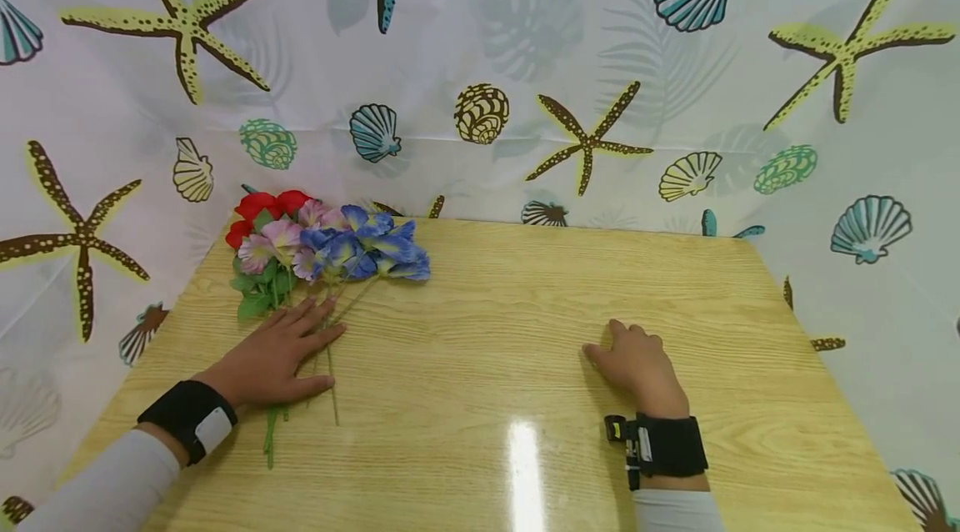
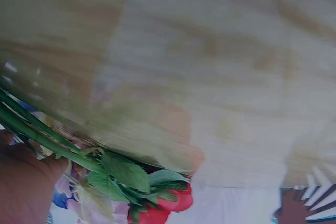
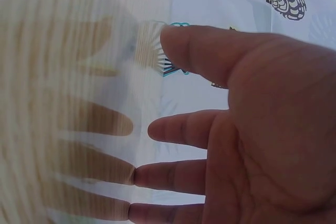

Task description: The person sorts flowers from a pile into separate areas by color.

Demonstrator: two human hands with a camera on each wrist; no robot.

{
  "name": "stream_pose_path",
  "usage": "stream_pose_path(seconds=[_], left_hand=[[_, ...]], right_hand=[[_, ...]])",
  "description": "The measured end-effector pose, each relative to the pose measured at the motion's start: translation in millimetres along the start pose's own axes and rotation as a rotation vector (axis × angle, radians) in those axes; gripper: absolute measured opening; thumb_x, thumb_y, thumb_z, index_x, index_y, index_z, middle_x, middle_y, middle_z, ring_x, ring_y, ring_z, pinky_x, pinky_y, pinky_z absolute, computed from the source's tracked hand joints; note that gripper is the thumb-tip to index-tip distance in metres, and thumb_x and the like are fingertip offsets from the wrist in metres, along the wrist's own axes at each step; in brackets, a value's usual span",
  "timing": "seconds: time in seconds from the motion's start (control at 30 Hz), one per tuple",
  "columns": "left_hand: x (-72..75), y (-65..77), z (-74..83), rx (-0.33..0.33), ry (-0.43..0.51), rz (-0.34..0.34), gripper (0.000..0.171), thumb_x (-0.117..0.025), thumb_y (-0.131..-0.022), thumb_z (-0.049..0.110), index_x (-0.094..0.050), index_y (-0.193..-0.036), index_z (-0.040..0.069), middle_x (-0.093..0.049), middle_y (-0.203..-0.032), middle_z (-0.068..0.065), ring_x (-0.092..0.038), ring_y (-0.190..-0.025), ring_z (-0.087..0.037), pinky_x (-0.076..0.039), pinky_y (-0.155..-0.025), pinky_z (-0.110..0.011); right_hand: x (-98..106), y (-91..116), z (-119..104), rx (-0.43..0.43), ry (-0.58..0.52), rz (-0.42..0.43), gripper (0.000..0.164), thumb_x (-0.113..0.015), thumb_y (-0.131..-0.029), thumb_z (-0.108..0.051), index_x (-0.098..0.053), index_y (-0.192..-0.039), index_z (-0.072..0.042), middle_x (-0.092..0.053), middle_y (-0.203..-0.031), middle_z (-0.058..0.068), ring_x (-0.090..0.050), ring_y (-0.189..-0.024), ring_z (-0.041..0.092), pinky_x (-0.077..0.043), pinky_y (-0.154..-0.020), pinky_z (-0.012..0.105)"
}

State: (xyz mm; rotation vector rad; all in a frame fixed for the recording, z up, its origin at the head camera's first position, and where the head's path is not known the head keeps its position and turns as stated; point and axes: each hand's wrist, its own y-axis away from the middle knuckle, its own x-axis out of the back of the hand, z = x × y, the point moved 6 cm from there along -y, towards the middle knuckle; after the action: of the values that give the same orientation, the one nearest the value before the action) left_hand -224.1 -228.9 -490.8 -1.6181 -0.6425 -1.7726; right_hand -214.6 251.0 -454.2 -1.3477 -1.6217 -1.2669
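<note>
A bunch of artificial flowers lies at the back left of the wooden table: red flowers (image 1: pixel 257 207), pink flowers (image 1: pixel 281 237) and blue flowers (image 1: pixel 367 244). My left hand (image 1: pixel 281 357) rests over their stems (image 1: pixel 334 399), fingers spread and fairly straight; part of the stems is hidden beneath it. In the left wrist view, green stems (image 2: pixel 39 134) run beside the hand (image 2: pixel 26 182) towards leaves (image 2: pixel 123 174) and a red flower (image 2: pixel 179 198). My right hand (image 1: pixel 637 365) holds nothing; its relaxed fingers touch the tabletop at the right, and the right wrist view shows the palm (image 3: pixel 289 129) sideways.
The light wooden table (image 1: pixel 480 332) has a glossy surface that mirrors the fingers. Behind and around it hangs a white cloth (image 1: pixel 435 57) printed with starfish and shells. Each wrist wears a black band (image 1: pixel 671 446).
</note>
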Motion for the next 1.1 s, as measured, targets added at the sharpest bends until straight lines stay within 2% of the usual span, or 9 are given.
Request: stream_pose_path(seconds=[0.2,0.37,0.47,0.6,0.73,0.8,0.9,1.1], left_hand=[[4.5,6.8,-8.2,-0.008,-0.001,0.001,0.074,-0.052,-0.085,0.06,-0.032,-0.145,0.022,-0.013,-0.153,-0.009,-0.011,-0.137,-0.036,-0.018,-0.102,-0.058],[10.0,3.7,-2.9,0.05,0.042,0.031,0.071,-0.053,-0.086,0.056,-0.036,-0.144,0.019,-0.019,-0.151,-0.011,-0.013,-0.136,-0.038,-0.017,-0.1,-0.06],[14.2,-3.9,5.8,0.096,0.053,0.081,0.069,-0.052,-0.088,0.054,-0.036,-0.144,0.016,-0.026,-0.148,-0.015,-0.017,-0.135,-0.04,-0.018,-0.1,-0.061],[24.4,-15.7,20.0,0.137,0.048,0.187,0.065,-0.058,-0.088,0.041,-0.037,-0.142,0.01,-0.037,-0.139,-0.02,-0.029,-0.128,-0.041,-0.024,-0.098,-0.058],[35.9,-22.6,27.4,0.25,0.061,0.271,0.058,-0.061,-0.088,0.025,-0.041,-0.137,0.001,-0.046,-0.127,-0.024,-0.04,-0.117,-0.042,-0.034,-0.092,-0.055],[38.7,-24.0,28.3,0.329,0.08,0.268,0.054,-0.06,-0.088,0.018,-0.042,-0.135,-0.003,-0.049,-0.12,-0.025,-0.044,-0.11,-0.043,-0.038,-0.086,-0.055],[38.5,-24.2,27.4,0.42,0.097,0.225,0.045,-0.057,-0.089,0.009,-0.047,-0.129,-0.007,-0.052,-0.108,-0.026,-0.048,-0.099,-0.043,-0.041,-0.078,-0.054],[34.3,-21.9,21.6,0.505,0.144,0.151,0.034,-0.055,-0.087,-0.001,-0.054,-0.12,-0.008,-0.053,-0.101,-0.028,-0.053,-0.089,-0.041,-0.045,-0.068,-0.051]], right_hand=[[0,0,1,0.004,0.006,0.01,0.07,-0.052,-0.091,-0.041,-0.035,-0.137,0.009,-0.039,-0.129,0.037,-0.033,-0.115,0.059,-0.033,-0.089,0.062],[0,-1,2,0.012,0.01,0.024,0.069,-0.051,-0.091,-0.041,-0.035,-0.136,0.009,-0.041,-0.127,0.036,-0.034,-0.114,0.058,-0.034,-0.089,0.061],[0,-1,3,0.013,0.011,0.029,0.069,-0.051,-0.091,-0.041,-0.036,-0.136,0.009,-0.041,-0.127,0.036,-0.034,-0.114,0.058,-0.034,-0.089,0.061],[-1,-2,3,0.015,0.011,0.035,0.069,-0.052,-0.091,-0.041,-0.037,-0.136,0.009,-0.042,-0.126,0.036,-0.035,-0.113,0.059,-0.034,-0.088,0.061],[-1,-3,3,0.018,0.013,0.037,0.069,-0.052,-0.091,-0.041,-0.037,-0.136,0.009,-0.042,-0.126,0.036,-0.035,-0.112,0.059,-0.034,-0.088,0.062],[-1,-3,3,0.018,0.015,0.039,0.068,-0.052,-0.091,-0.041,-0.037,-0.135,0.009,-0.042,-0.126,0.036,-0.035,-0.112,0.059,-0.034,-0.088,0.062],[0,-2,3,0.013,0.012,0.04,0.068,-0.052,-0.091,-0.04,-0.037,-0.135,0.009,-0.042,-0.126,0.036,-0.035,-0.112,0.059,-0.034,-0.087,0.062],[1,-2,4,0.019,0.004,0.048,0.067,-0.052,-0.091,-0.041,-0.039,-0.134,0.009,-0.044,-0.124,0.036,-0.036,-0.11,0.059,-0.035,-0.087,0.061]])
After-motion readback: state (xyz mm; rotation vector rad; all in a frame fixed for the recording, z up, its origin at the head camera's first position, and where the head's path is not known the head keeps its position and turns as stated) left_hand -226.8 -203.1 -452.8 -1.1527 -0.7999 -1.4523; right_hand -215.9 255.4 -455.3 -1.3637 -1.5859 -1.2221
